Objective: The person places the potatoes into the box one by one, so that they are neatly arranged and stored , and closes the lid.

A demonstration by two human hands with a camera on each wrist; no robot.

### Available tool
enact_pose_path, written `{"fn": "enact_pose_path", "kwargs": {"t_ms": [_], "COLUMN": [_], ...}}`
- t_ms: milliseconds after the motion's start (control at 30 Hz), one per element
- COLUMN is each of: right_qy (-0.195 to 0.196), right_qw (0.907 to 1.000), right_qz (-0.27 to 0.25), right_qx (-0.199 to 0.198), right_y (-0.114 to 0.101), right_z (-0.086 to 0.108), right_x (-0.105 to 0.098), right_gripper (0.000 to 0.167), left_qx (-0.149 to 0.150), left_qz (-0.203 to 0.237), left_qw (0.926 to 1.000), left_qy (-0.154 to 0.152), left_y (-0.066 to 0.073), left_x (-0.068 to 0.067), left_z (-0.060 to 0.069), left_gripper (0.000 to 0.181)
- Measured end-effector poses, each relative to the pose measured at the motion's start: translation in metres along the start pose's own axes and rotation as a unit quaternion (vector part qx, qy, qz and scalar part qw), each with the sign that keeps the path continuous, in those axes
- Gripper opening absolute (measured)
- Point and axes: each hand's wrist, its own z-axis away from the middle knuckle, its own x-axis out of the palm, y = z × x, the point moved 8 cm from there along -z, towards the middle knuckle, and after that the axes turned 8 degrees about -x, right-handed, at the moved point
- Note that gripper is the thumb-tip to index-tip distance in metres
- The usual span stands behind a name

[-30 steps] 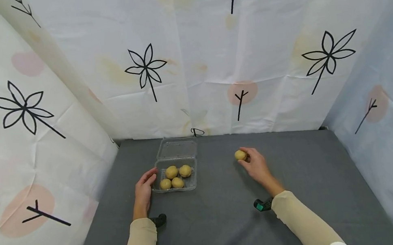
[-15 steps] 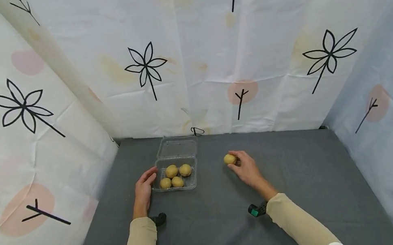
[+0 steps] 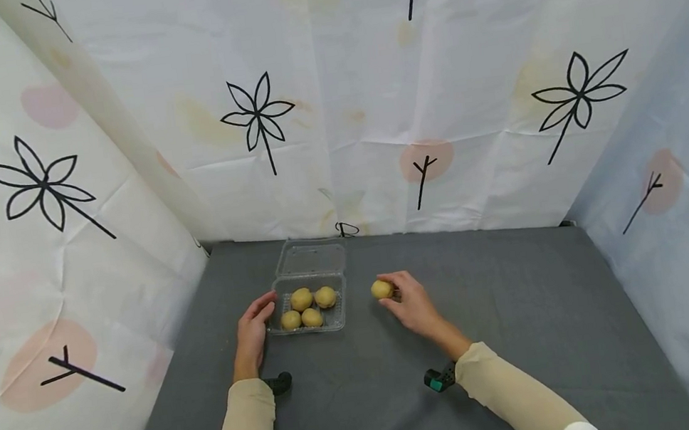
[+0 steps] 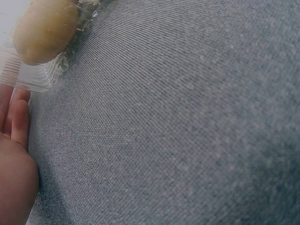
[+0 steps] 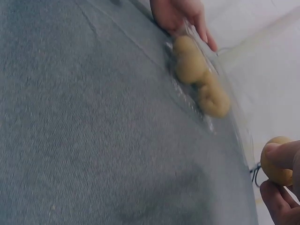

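A clear plastic clamshell container (image 3: 345, 308) stands with its lid raised at the back left of the table. Several small yellowish potatoes (image 3: 301, 299) lie in its base. My left hand (image 3: 251, 335) rests against the container's left side, its fingers fairly straight along the wall; the left wrist view shows the fingers beside the plastic and one potato (image 4: 46, 30) close up. To the right of the container, above the table, my right hand (image 3: 416, 304) pinches another potato (image 3: 381, 289) between thumb and fingers. The right wrist view shows this potato (image 5: 276, 161) partly covered by the fingers.
The grey cloth-covered table (image 3: 367, 399) spreads out around the container. White patterned curtains (image 3: 333, 123) enclose it at the back and both sides. Dark wrist cameras (image 3: 440, 379) stick out from both wrists.
My right hand has carried its potato leftward, closer to the container. The left hand, the container and the potatoes in it have stayed in place.
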Motion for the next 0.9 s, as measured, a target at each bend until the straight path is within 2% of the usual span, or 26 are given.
{"fn": "enact_pose_path", "kwargs": {"t_ms": [100, 400, 900], "right_qy": [-0.005, -0.033, -0.081], "right_qw": [0.9999, 0.9992, 0.9958], "right_qz": [-0.001, -0.020, -0.033], "right_qx": [-0.010, 0.000, -0.029], "right_y": [-0.006, -0.019, -0.042], "right_z": [-0.002, -0.011, -0.023], "right_x": [0.005, 0.024, 0.055], "right_gripper": [0.050, 0.049, 0.048], "left_qx": [0.000, 0.005, 0.002], "left_qz": [-0.002, -0.006, -0.011], "left_qw": [1.0000, 1.0000, 0.9999], "left_qy": [-0.002, -0.002, 0.005], "left_y": [0.000, 0.002, 0.003], "left_x": [0.001, 0.001, 0.000], "left_z": [0.001, 0.001, 0.000], "left_gripper": [0.041, 0.042, 0.041]}}
